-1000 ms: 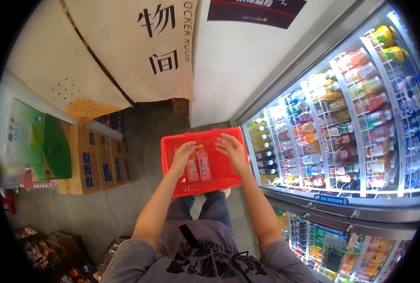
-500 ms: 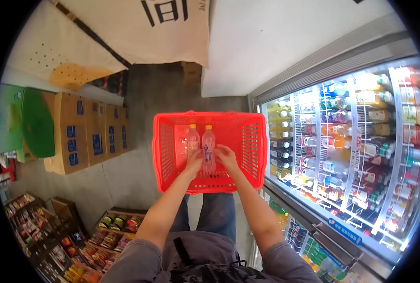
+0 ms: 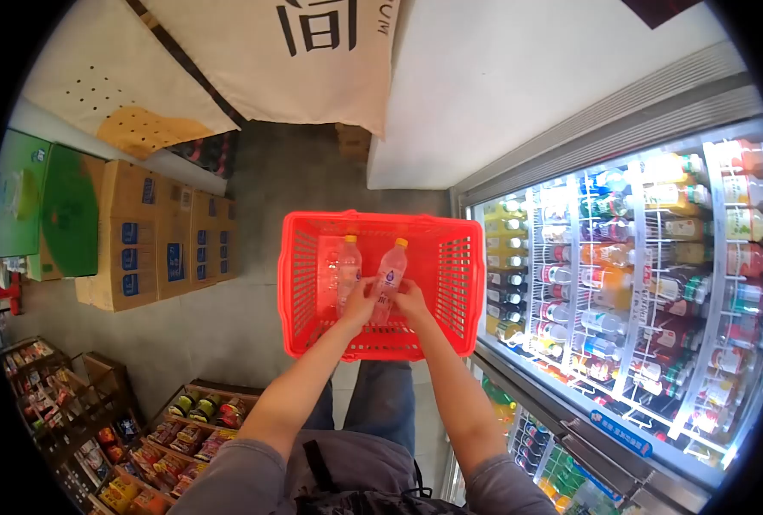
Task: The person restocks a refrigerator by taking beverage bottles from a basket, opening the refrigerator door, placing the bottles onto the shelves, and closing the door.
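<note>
A red plastic basket (image 3: 454,287) is in front of me at the level of my legs. Inside it are two clear pinkish bottles with yellow caps. The right bottle (image 3: 392,268) leans slightly to the right, and both my hands hold its lower part, my left hand (image 3: 360,305) from the left and my right hand (image 3: 410,302) from the right. The left bottle (image 3: 349,266) lies beside it, its lower end partly behind my left hand.
A lit drinks cooler (image 3: 604,283) with rows of bottles runs along the right. Cardboard boxes (image 3: 132,240) and a green box (image 3: 68,210) stand at the left. Snack shelves (image 3: 162,446) are at the lower left, and a cloth curtain (image 3: 261,77) hangs ahead.
Both hands have come down from the basket's upper part to the right bottle and closed around it. That bottle has tilted and shifted a little to the right.
</note>
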Demonstrator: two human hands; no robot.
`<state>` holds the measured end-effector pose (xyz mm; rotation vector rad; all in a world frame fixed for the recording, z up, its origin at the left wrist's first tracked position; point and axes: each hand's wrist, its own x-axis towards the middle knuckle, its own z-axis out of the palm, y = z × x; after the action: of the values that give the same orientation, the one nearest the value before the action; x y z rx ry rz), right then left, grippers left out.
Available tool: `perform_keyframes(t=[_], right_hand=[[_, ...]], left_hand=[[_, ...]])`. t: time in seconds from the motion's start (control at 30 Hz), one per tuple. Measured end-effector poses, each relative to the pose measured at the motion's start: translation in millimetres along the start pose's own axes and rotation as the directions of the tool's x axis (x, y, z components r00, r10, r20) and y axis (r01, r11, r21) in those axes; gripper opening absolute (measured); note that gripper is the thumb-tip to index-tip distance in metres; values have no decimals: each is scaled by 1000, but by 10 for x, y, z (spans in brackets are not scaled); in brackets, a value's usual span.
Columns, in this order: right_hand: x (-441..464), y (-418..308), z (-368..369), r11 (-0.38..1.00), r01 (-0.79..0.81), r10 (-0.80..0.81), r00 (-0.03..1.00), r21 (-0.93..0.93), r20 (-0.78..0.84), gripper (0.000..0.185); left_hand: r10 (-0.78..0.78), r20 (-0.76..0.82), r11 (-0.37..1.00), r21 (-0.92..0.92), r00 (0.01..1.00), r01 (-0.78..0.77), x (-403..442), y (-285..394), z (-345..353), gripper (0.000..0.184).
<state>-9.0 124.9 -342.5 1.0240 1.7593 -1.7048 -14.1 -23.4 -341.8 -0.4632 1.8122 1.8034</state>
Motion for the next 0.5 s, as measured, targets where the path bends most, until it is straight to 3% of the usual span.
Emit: perform_keyframes(t=[0.07, 0.2, 0.23, 0.3, 0.37, 0.5], right_hand=[[-305, -203, -44, 982, 75, -86, 995, 176, 53, 58], [-946, -567, -190, 961, 217, -232, 970, 173, 74, 54], [-1088, -634, -214, 954, 246, -256, 966, 171, 35, 54], [-1398, -733, -259, 896, 443, -443, 894, -11, -69, 63], [-1856, -977, -332, 884, 460, -467, 875, -79, -130, 66], [-2490, -1108, -519, 835, 546, -524, 825, 60, -213, 61]], left_hand=[[11, 53, 1000, -2, 999, -11, -231, 411, -43, 34], [49, 203, 997, 45, 978, -59, -395, 702, -219, 44], [91, 246, 993, 55, 965, -107, -459, 881, -184, 50], [130, 347, 983, 79, 929, -167, -623, 1217, -156, 53], [34, 494, 999, -20, 869, -28, -764, 1515, -130, 55], [34, 612, 999, -5, 791, -39, -1290, 2199, 97, 55]])
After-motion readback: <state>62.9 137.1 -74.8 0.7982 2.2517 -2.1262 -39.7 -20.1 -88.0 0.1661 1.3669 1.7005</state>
